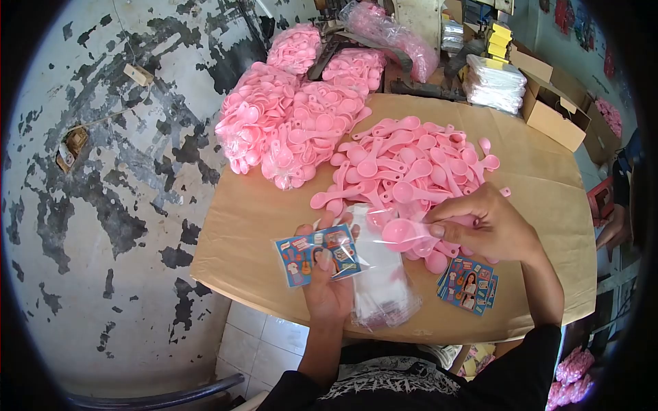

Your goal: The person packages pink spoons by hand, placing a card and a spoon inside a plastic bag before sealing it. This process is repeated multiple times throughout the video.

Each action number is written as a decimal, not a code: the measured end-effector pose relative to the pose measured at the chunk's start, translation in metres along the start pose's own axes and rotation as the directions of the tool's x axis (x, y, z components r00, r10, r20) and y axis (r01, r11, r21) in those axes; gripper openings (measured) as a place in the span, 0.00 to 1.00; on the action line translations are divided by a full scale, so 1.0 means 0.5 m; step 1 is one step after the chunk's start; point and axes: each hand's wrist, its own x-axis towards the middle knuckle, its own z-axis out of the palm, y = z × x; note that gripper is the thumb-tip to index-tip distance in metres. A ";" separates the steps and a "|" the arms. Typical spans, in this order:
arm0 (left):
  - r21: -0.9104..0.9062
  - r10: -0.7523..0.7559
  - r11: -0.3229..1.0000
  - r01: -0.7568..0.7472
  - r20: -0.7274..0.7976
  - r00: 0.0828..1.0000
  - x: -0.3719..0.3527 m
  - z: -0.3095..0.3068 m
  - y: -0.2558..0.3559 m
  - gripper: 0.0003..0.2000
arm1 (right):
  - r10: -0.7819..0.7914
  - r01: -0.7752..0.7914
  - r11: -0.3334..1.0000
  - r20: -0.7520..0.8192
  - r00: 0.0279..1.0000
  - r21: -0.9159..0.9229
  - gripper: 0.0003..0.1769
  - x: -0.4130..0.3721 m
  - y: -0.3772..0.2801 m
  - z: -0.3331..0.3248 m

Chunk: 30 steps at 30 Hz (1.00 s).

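Observation:
My left hand is closed on a blue printed card in clear plastic, with the thumb across its front. My right hand pinches a pink measuring spoon by its handle, the bowl pointing left toward the card. Clear film overlaps the spoon bowl in this view. Beneath and between the hands lies a stack of clear plastic bags. Just past my right fingers spreads a loose heap of pink measuring spoons. A small pile of blue printed cards rests below my right wrist.
Clear bags packed with pink spoons stand at the back left of the brown-covered table. Wrapped plastic packs and open cardboard boxes are at the back right. Another person's hand shows at the far right, beyond the table edge.

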 end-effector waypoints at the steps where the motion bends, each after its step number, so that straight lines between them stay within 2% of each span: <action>1: 0.005 -0.016 1.000 0.016 -0.019 1.000 -0.006 0.007 -0.005 0.30 | 0.028 -0.029 0.999 0.037 0.999 0.028 0.12 -0.002 -0.002 0.005; 3: -0.034 -0.049 0.998 0.048 -0.034 0.998 -0.018 0.027 -0.021 0.28 | 0.080 -0.089 0.993 0.111 0.991 0.079 0.14 -0.005 -0.011 0.013; 5: -0.126 -0.082 0.989 0.076 -0.041 0.996 -0.026 0.056 -0.034 0.24 | -0.073 0.072 0.997 0.033 0.997 0.032 0.13 -0.009 -0.011 0.023; 7: -0.153 -0.157 0.977 0.151 -0.031 0.987 -0.026 0.070 -0.037 0.33 | -0.186 0.184 0.982 -0.101 0.977 -0.030 0.11 -0.018 -0.012 0.030; 9: -0.208 -0.207 0.957 0.203 0.003 0.978 -0.016 0.069 -0.030 0.39 | -0.166 0.138 0.981 -0.225 0.960 -0.135 0.08 -0.042 -0.045 -0.012; 10: -0.206 -0.251 0.945 0.253 0.035 0.967 -0.005 0.060 -0.018 0.45 | -0.160 0.109 0.977 -0.289 0.944 -0.184 0.07 -0.060 -0.064 -0.040; 12: 0.148 -0.160 0.977 0.154 0.028 0.987 0.018 0.051 0.011 0.47 | -0.200 0.096 0.965 -0.449 0.871 -0.242 0.05 -0.106 -0.087 -0.100; 13: 0.320 -0.114 0.942 0.096 0.038 0.993 0.030 0.045 0.026 0.47 | -0.220 0.085 0.959 -0.522 0.824 -0.269 0.05 -0.119 -0.089 -0.117; 14: 0.535 -0.077 0.844 -0.029 0.175 0.981 0.045 0.025 0.034 0.47 | -0.189 0.035 0.948 -0.470 0.862 -0.317 0.04 -0.112 -0.077 -0.112; 15: 0.677 -0.180 0.732 -0.079 0.303 0.936 0.056 0.039 0.047 0.46 | -0.151 -0.013 0.931 -0.415 0.897 -0.366 0.04 -0.095 -0.057 -0.095; 17: 0.845 -0.427 0.461 -0.271 0.479 0.768 0.084 0.102 0.076 0.43 | -0.107 -0.051 0.910 -0.353 0.930 -0.411 0.05 -0.066 -0.047 -0.073; 19: 0.837 -0.462 0.411 -0.362 0.533 0.709 0.085 0.164 0.054 0.42 | -0.112 -0.037 0.918 -0.348 0.931 -0.396 0.05 -0.038 -0.057 -0.056; 20: 0.827 -0.472 0.388 -0.408 0.558 0.682 0.086 0.186 0.036 0.41 | -0.067 -0.050 0.942 -0.333 0.940 -0.332 0.04 -0.033 -0.063 -0.052; 22: 0.883 -0.652 0.427 -0.193 0.449 0.611 0.108 0.183 -0.007 0.37 | 0.023 -0.083 0.977 -0.290 0.957 -0.196 0.05 -0.032 -0.070 -0.045; 23: 0.903 -0.736 0.422 -0.085 0.396 0.550 0.125 0.185 -0.020 0.34 | -0.077 -0.011 0.977 -0.399 0.914 -0.214 0.05 -0.030 -0.062 -0.045; 24: 0.946 -0.785 0.288 -0.151 0.323 0.528 0.147 0.212 -0.013 0.26 | -0.180 0.061 0.968 -0.501 0.847 -0.245 0.07 -0.023 -0.048 -0.049; 25: 0.916 -0.797 0.400 -0.039 0.368 0.479 0.156 0.211 -0.021 0.25 | -0.281 0.128 0.949 -0.591 0.756 -0.288 0.09 -0.018 -0.042 -0.058; 26: 0.866 -0.802 0.494 0.082 0.417 0.428 0.166 0.201 -0.038 0.24 | -0.134 0.074 0.990 -0.688 0.714 -0.116 0.18 -0.023 -0.051 -0.074; 27: 0.795 -0.798 0.568 0.211 0.470 0.378 0.175 0.195 -0.054 0.22 | -0.118 0.049 0.991 -0.629 0.769 -0.126 0.19 -0.027 -0.045 -0.089; 28: 0.768 -0.821 0.562 0.307 0.471 0.323 0.179 0.191 -0.061 0.19 | -0.099 0.022 0.990 -0.565 0.819 -0.141 0.20 -0.031 -0.032 -0.105; 29: 0.814 -0.858 0.510 0.279 0.457 0.235 0.185 0.190 -0.058 0.20 | -0.077 -0.004 0.987 -0.498 0.864 -0.159 0.21 -0.033 -0.019 -0.117; 30: 0.854 -0.887 0.461 0.242 0.436 0.153 0.194 0.189 -0.051 0.20 | 0.075 -0.050 0.996 -0.361 0.930 0.080 0.16 -0.031 -0.004 -0.122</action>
